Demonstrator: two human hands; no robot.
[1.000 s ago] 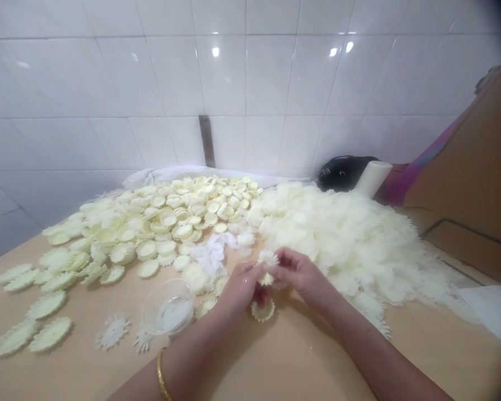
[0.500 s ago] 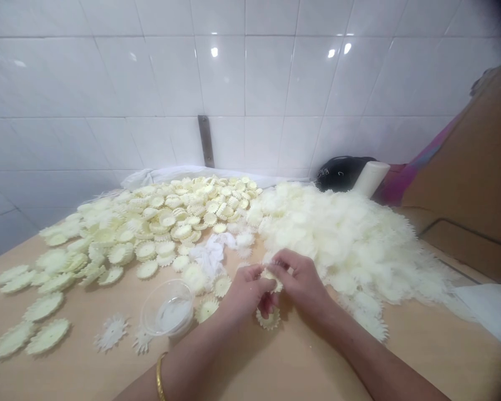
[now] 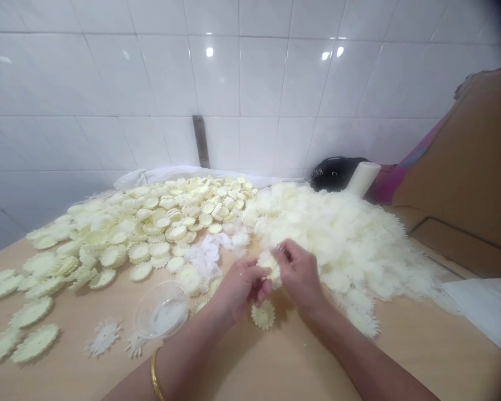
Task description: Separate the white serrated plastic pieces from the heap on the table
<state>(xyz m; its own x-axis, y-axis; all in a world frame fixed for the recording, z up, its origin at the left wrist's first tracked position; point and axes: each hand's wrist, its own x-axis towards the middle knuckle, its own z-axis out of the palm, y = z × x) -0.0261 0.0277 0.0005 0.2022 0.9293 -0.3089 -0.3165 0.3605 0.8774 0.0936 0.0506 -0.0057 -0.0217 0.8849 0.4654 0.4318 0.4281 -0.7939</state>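
Observation:
My left hand [image 3: 240,287] and my right hand [image 3: 299,271] meet over the table, both pinching one pale yellow, fringed round petal piece [image 3: 269,265] between their fingertips. Just below them a similar finished flower piece [image 3: 263,314] lies flat on the tan table [image 3: 275,362]. A large heap of loose cream petal pieces [image 3: 342,239] rises directly behind my right hand. A gold bangle [image 3: 155,376] sits on my left wrist.
Several stacked yellow flower discs [image 3: 150,223] spread over the left of the table, with flat ones [image 3: 33,312] at the left edge. A clear shallow dish [image 3: 162,309] stands left of my hands. Behind are a white cloth [image 3: 206,253], a black object [image 3: 334,172], a white roll [image 3: 362,178], cardboard [image 3: 467,167].
My hands have lifted slightly and moved back toward the cream heap with the petal piece between them. The view has shifted a little to the right.

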